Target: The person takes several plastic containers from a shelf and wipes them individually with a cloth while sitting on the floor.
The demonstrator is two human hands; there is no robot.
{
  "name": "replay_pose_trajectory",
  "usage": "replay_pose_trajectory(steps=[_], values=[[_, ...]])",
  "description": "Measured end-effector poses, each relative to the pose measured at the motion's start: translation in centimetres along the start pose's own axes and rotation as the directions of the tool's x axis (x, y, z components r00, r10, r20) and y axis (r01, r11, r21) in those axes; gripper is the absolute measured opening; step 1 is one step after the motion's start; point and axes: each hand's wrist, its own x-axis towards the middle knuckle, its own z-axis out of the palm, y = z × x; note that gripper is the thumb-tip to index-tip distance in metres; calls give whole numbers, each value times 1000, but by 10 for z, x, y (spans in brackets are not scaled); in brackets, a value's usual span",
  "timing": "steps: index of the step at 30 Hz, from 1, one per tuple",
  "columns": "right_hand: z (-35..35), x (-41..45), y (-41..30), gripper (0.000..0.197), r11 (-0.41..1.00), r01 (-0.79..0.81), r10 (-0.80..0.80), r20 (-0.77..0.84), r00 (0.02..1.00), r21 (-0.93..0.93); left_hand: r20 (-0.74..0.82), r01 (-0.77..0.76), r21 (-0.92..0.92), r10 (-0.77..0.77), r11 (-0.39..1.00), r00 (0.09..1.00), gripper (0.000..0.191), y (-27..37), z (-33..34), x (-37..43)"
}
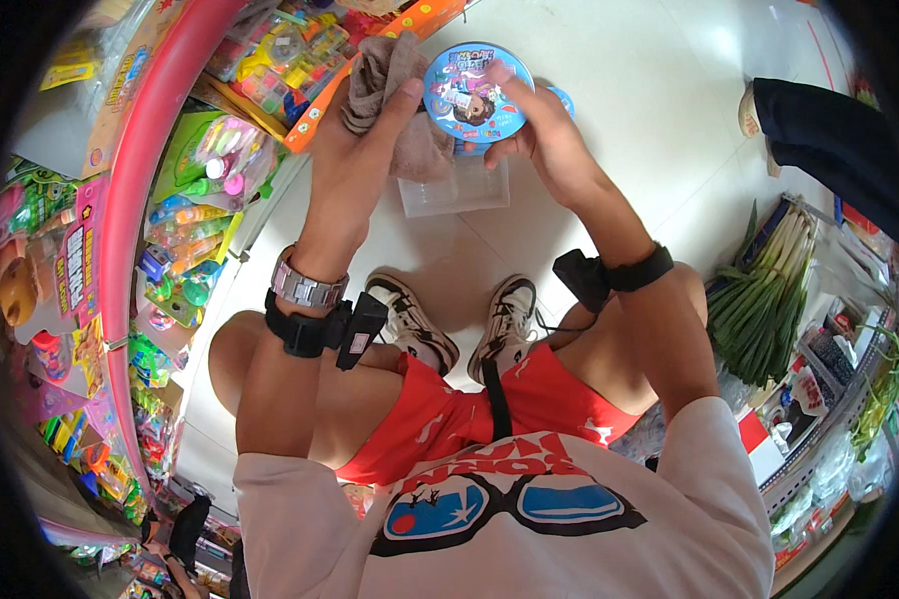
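My left hand [367, 135] grips a crumpled brown cloth [389, 82], which hangs down beside a round blue tin [479, 90] with a cartoon figure on its lid. My right hand [543, 135] holds the tin by its right side, thumb over the lid and fingers curled at the lower rim. Partly behind the tin shows another round blue item [562, 101]. Below the cloth and tin lies a clear plastic box [457, 187]; the tin and cloth hide its upper part.
Shelves of packaged toys [195, 224] run along the left behind a pink rail [127, 224]. An orange display box [322, 105] stands at upper left. At right are green onions [768, 299] on a rack and another person's dark-trousered leg [831, 142]. My shoes [506, 314] rest on the tiled floor.
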Motion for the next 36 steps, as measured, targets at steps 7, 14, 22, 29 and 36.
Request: replay_pose_trajectory(steps=[7, 14, 22, 29, 36], values=[[26, -9, 5, 52, 951, 249, -282, -182, 942, -182, 52, -17, -42, 19, 999, 998, 49, 5, 3, -4], [32, -13, -1, 43, 948, 144, -188, -136, 973, -284, 7, -64, -34, 64, 997, 998, 49, -11, -2, 5], [20, -14, -12, 39, 922, 34, 22, 140, 990, -385, 10, -113, 97, 112, 989, 994, 42, -17, -13, 11], [10, -8, 1, 49, 809, 27, 188, 302, 935, -587, 77, -220, 358, 206, 908, 975, 42, -28, -19, 8], [-3, 12, 10, 45, 920, 146, -215, -156, 964, -364, 29, -109, 164, 106, 980, 994, 50, -36, -3, 3]])
